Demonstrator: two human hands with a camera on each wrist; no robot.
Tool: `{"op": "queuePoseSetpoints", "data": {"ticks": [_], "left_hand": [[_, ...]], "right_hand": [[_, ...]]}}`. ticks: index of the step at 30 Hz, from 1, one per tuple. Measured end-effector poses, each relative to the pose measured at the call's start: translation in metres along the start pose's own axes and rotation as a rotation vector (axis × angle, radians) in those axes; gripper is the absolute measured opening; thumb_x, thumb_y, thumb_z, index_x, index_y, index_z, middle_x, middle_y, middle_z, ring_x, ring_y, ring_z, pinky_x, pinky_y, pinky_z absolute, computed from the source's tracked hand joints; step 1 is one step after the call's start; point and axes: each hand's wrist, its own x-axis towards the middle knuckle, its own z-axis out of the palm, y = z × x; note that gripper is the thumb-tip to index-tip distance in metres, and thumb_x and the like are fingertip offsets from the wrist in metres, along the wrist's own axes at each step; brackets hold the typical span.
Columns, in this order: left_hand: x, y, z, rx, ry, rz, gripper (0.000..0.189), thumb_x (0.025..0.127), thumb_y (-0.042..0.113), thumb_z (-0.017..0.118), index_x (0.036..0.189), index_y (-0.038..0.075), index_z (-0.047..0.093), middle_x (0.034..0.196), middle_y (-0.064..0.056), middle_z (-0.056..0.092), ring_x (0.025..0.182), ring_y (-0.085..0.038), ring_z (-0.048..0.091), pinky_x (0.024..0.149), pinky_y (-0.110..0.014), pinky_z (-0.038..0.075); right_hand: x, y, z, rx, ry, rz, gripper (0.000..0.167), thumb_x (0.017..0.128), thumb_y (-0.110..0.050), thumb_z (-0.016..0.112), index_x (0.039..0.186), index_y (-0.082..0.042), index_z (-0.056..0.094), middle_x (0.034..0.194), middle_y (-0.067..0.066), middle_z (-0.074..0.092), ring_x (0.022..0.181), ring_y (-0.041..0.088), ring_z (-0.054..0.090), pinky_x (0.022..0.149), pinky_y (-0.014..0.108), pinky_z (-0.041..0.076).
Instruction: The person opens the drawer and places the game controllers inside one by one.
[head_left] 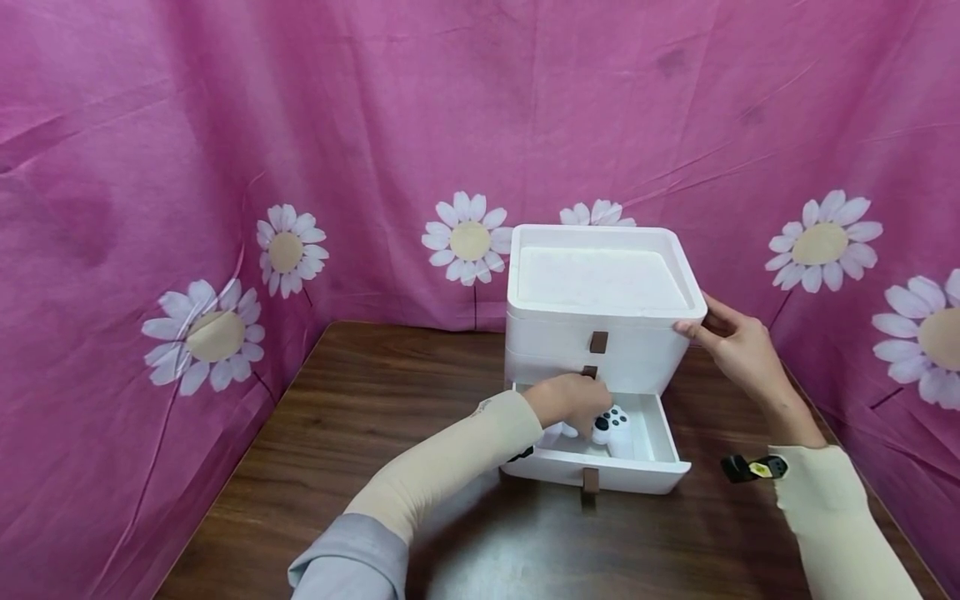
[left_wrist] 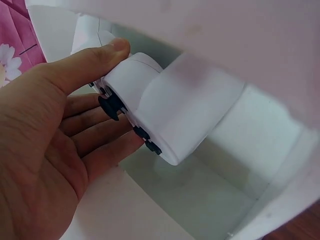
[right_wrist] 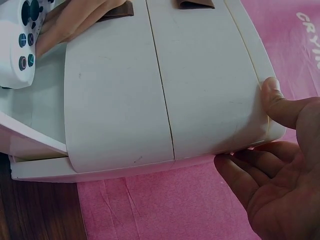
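A white game controller with black thumbsticks is in the pulled-out bottom drawer of a white drawer unit. My left hand reaches into that drawer and grips the controller. In the left wrist view, the thumb lies on the back of the controller and the fingers are on its button side. The controller is tilted there. My right hand holds the upper right corner of the unit, its thumb on the front edge and its fingers along the side.
The two upper drawers are closed, each with a brown pull tab. A shallow tray top crowns the unit. It stands on a dark wooden table, with a pink flowered cloth behind and at both sides.
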Motion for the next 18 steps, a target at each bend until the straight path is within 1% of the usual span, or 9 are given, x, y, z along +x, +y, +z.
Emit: {"op": "queuePoseSetpoints", "data": {"ticks": [7, 11, 13, 15, 18], "left_hand": [[-0.0019, 0.0017, -0.0005, 0.014, 0.001, -0.022, 0.035, 0.095, 0.034, 0.081, 0.126, 0.019, 0.073, 0.116, 0.006, 0.073, 0.092, -0.005, 0.065, 0.084, -0.017, 0.054], [-0.0033, 0.0040, -0.0010, 0.034, 0.001, -0.036, 0.040, 0.095, 0.041, 0.081, 0.128, 0.020, 0.073, 0.116, 0.007, 0.074, 0.090, -0.004, 0.065, 0.085, -0.016, 0.055], [-0.0039, 0.0054, -0.0009, 0.039, 0.000, -0.049, 0.042, 0.095, 0.043, 0.081, 0.128, 0.020, 0.073, 0.117, 0.007, 0.074, 0.089, -0.003, 0.064, 0.085, -0.016, 0.055], [-0.0047, 0.0069, -0.0009, 0.034, -0.001, -0.067, 0.041, 0.095, 0.044, 0.081, 0.129, 0.021, 0.073, 0.117, 0.008, 0.074, 0.088, -0.003, 0.064, 0.085, -0.016, 0.055], [-0.0059, 0.0096, 0.0001, 0.007, -0.008, -0.097, 0.037, 0.097, 0.041, 0.079, 0.128, 0.022, 0.073, 0.117, 0.008, 0.073, 0.088, -0.004, 0.063, 0.084, -0.017, 0.055]], "right_hand": [[0.0001, 0.0010, 0.0004, -0.006, 0.003, -0.002, 0.080, 0.099, -0.045, 0.075, 0.164, -0.014, 0.040, 0.149, 0.029, 0.057, 0.108, -0.018, 0.055, 0.075, 0.000, 0.046], [0.0004, 0.0014, 0.0007, 0.012, 0.003, -0.007, 0.079, 0.099, -0.043, 0.076, 0.164, -0.013, 0.040, 0.149, 0.030, 0.057, 0.106, -0.020, 0.054, 0.077, 0.000, 0.046], [0.0005, 0.0016, 0.0008, 0.020, 0.001, -0.005, 0.079, 0.099, -0.042, 0.076, 0.164, -0.013, 0.040, 0.149, 0.030, 0.056, 0.109, -0.018, 0.055, 0.077, 0.000, 0.046], [0.0007, 0.0015, 0.0009, 0.018, -0.005, 0.001, 0.080, 0.099, -0.043, 0.075, 0.164, -0.014, 0.039, 0.150, 0.030, 0.056, 0.118, -0.007, 0.061, 0.078, 0.000, 0.046], [0.0009, 0.0017, 0.0012, 0.004, -0.012, 0.017, 0.081, 0.100, -0.046, 0.074, 0.165, -0.016, 0.037, 0.152, 0.028, 0.055, 0.132, 0.019, 0.063, 0.077, -0.001, 0.046]]}}
